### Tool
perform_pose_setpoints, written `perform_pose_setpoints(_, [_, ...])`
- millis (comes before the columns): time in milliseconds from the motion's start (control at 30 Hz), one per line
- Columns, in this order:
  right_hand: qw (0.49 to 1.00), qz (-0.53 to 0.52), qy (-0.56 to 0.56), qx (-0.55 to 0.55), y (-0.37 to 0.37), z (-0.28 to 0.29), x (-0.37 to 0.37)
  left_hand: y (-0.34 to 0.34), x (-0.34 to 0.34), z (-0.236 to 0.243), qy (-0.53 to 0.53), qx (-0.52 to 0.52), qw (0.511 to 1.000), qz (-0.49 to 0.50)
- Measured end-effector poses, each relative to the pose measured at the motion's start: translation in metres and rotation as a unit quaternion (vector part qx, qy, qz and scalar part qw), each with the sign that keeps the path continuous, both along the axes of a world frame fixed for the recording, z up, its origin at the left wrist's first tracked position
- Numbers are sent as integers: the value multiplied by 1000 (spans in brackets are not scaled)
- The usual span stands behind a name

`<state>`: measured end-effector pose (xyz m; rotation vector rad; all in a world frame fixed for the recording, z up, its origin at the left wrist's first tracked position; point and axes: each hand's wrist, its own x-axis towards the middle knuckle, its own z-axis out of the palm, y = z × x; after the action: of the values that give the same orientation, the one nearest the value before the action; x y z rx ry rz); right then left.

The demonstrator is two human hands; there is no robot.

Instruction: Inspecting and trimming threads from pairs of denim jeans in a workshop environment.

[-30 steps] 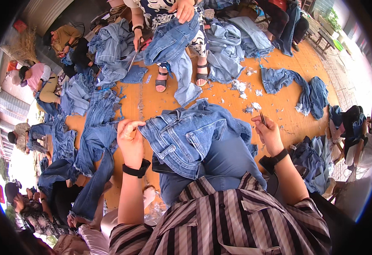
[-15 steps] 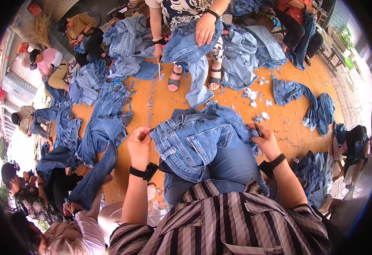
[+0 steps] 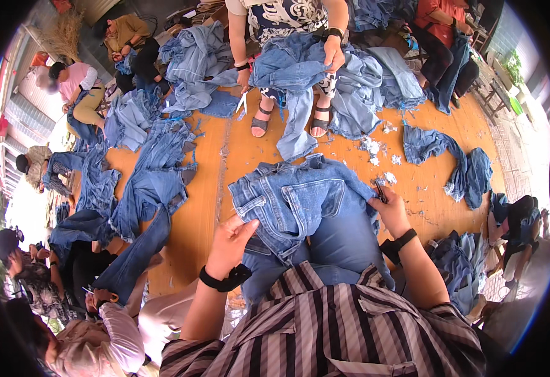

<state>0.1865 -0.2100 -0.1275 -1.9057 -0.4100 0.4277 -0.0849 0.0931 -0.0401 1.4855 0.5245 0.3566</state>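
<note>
A pair of blue jeans lies bunched over my lap, a pocket and the waistband facing up. My left hand is closed at the waistband's near left edge, thumb on top; its other fingertips are partly hidden. At the right end of the denim, my right hand grips small dark thread snips, their points directed up and away from me. That hand also touches the cloth; whether it pinches it too is hidden.
Across from me a person holds jeans and white-handled scissors. Denim piles lie left, and more jeans lie right on the orange-brown floor. Pale scraps are scattered ahead. Other people sit around with denim.
My left hand has moved down and right along the waistband from its far left corner. My right hand stays nearly in place. The person opposite has raised a hand and opened the scissors.
</note>
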Motion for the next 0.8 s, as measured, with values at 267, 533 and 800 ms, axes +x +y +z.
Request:
perform_pose_setpoints(267, [974, -118, -130, 140, 2, 67, 15, 67, 63, 85, -195, 67, 978, 25])
perform_pose_setpoints(533, [969, -129, -153, 144, 0, 123, 8, 75, 73, 151, -188, 204, 958, 65])
perform_pose_setpoints(800, [981, -111, -106, 119, -22, 88, 15, 82, 49, 98, -94, 127, 987, 5])
